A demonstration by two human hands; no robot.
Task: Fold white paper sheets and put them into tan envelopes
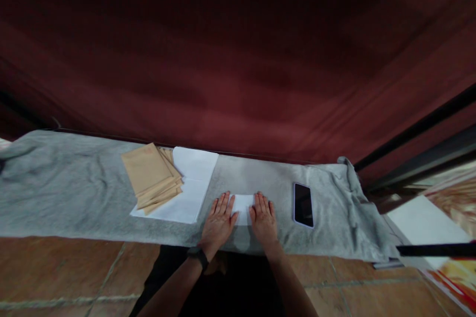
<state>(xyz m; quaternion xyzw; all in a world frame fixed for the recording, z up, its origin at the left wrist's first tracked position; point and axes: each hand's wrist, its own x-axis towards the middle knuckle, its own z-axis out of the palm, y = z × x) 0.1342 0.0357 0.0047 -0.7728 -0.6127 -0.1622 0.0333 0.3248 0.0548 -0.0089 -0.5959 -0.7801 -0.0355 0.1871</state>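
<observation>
A small white sheet of paper (243, 212), looking folded, lies flat on the grey cloth in front of me. My left hand (219, 220) rests on its left edge, palm down with the fingers stretched out. On the right edge lies my right hand (264, 219), also flat with straight fingers. Both hands cover the side edges of the paper, so only its middle shows. To the left are larger white sheets (193, 178), partly under a fanned stack of brown envelopes (148, 171).
A phone (303, 205) with a dark screen and pale case lies to the right. Grey cloth (74, 183) covers the narrow table, backed by a dark red surface (238, 84). A white board (427, 225) and a dark bar (435, 250) are at the far right.
</observation>
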